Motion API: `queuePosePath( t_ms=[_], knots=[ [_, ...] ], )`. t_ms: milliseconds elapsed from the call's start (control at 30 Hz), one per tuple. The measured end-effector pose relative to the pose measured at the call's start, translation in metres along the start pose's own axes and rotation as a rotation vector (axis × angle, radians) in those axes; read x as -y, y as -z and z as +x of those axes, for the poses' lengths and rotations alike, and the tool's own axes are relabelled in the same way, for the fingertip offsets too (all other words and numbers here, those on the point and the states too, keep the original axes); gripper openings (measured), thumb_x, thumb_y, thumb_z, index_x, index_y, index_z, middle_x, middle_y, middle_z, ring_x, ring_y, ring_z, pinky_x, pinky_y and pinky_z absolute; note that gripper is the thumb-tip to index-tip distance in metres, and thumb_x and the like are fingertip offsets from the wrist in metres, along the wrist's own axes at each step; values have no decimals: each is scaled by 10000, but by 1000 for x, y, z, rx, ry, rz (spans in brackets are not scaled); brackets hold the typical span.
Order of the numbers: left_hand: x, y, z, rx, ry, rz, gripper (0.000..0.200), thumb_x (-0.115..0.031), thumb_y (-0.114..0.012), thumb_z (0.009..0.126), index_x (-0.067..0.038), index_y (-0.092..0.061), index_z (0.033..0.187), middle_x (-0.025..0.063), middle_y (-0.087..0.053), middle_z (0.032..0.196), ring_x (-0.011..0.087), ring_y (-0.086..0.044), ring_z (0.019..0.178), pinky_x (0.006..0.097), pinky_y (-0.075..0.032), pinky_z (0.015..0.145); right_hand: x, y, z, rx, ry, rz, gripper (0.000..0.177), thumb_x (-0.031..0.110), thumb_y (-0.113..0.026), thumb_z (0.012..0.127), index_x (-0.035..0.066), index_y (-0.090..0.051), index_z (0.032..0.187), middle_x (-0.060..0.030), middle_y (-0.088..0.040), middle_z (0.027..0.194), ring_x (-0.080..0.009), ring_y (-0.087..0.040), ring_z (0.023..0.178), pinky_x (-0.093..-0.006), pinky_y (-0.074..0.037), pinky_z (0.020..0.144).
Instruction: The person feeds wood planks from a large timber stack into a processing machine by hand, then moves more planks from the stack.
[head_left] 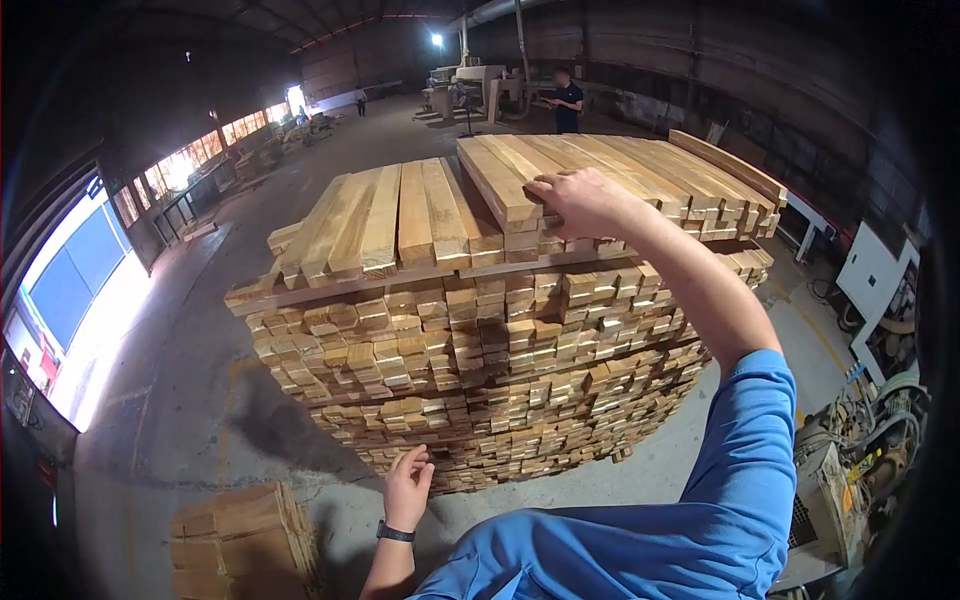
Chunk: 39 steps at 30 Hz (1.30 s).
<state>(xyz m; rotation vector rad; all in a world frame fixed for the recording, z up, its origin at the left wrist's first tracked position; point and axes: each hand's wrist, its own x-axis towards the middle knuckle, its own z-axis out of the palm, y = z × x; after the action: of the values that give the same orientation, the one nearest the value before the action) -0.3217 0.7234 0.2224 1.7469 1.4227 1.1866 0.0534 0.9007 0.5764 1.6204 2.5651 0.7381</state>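
A tall stack of cut wooden planks [480, 350] stands right in front of me, its end faces turned my way. My right hand [580, 203] is at the near end of the top layer, fingers bent over a plank [505, 185] at the left edge of the raised row; part of the grip is hidden by the hand itself. Left of it, more planks [380, 220] lie one level lower. My left hand [408, 488], with a dark band on its wrist, hangs low before the stack's bottom, fingers loosely bent and apart, holding nothing.
A cardboard-coloured bundle [235, 540] sits on the floor at lower left. Machinery with hoses [860, 470] stands at the right, near a white cabinet [875, 265]. Behind the stack stands a person in dark clothes [567, 100]; another person [360, 100] is farther off.
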Motion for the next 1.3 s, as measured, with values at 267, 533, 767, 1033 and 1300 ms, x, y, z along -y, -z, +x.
queuePosePath(
  t_ms=[267, 533, 767, 1033, 1300],
  knots=[
    [-2, -11, 17, 6, -47, 54, 337, -16, -693, 892, -20, -652, 1227, 120, -681, 1061, 207, -693, 905, 328, -572, 826, -11, 5, 10, -66, 58, -53, 715, 271, -823, 719, 47, -569, 1349, -169, -716, 1017, -321, -715, 950, -422, -587, 850],
    [-25, -29, 34, 33, -65, -57, 340, 2, -682, 907, -4, -644, 1245, 106, -675, 1077, 181, -686, 921, 306, -570, 842, -46, 79, 2, -490, 121, -60, 361, 212, -741, 752, 83, -654, 1078, -103, -702, 866, -247, -716, 787, -364, -613, 744],
    [-68, -32, 68, 256, -9, -670, 404, -200, -643, 1016, 50, -566, 1325, 107, -691, 1197, 159, -669, 1025, 299, -541, 898, 53, 87, -45, -269, 286, -198, 358, 346, -715, 897, 45, -620, 1067, -91, -646, 883, -178, -677, 877, -342, -601, 802],
    [-123, -21, 97, 438, -54, -1094, 497, -357, -486, 1078, 6, -470, 1417, 176, -639, 1255, 282, -669, 1079, 408, -566, 904, -1, 71, -67, -168, 113, -3, 782, 528, -815, 774, 78, -578, 1369, -78, -660, 1250, -267, -637, 1153, -391, -534, 996],
    [-146, -11, 129, 577, 13, -1287, 624, -558, -428, 1050, -81, -482, 1449, 197, -590, 1358, 339, -633, 1162, 443, -542, 948, -57, -17, -64, -72, -107, -156, 773, 471, -869, 689, 12, -583, 1241, -175, -667, 1183, -323, -631, 1151, -412, -527, 951]
  ],
)
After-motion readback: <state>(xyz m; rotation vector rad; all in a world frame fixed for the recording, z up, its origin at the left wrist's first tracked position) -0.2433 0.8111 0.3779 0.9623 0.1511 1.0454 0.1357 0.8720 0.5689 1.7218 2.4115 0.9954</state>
